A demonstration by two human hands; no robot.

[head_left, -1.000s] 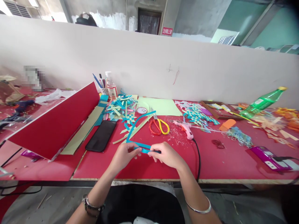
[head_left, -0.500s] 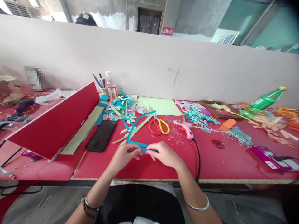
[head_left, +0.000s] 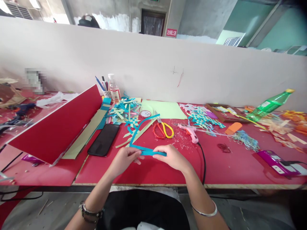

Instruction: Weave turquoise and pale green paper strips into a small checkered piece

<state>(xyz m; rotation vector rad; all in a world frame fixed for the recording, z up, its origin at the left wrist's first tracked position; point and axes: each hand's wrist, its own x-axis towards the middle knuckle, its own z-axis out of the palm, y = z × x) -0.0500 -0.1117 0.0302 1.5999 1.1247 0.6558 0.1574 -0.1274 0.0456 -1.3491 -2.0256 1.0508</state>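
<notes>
Left hand (head_left: pixel 126 160) and right hand (head_left: pixel 174 158) each pinch the blue strip (head_left: pixel 148 153) between thumb and fingers. Held part lies between my hands, over the red table (head_left: pixel 148 175), long axis running left to right. A sharp bend sits just beyond my left fingertips, so nearer that hand; from it the far length runs away from me and curves right, its tip just beside the scissors (head_left: pixel 164 129). Cannot tell if it is all one piece: fingers cover part.

Count: one strip gripped, one pair of scissors, one phone (head_left: pixel 103 140) to the left, one pink glue gun (head_left: pixel 191 131) to the right, two bottles (one clear (head_left: pixel 114 92), one green (head_left: pixel 270 104)). Loose paper scraps (head_left: pixel 124 110) beyond: too many, overlapping, uncounted.
</notes>
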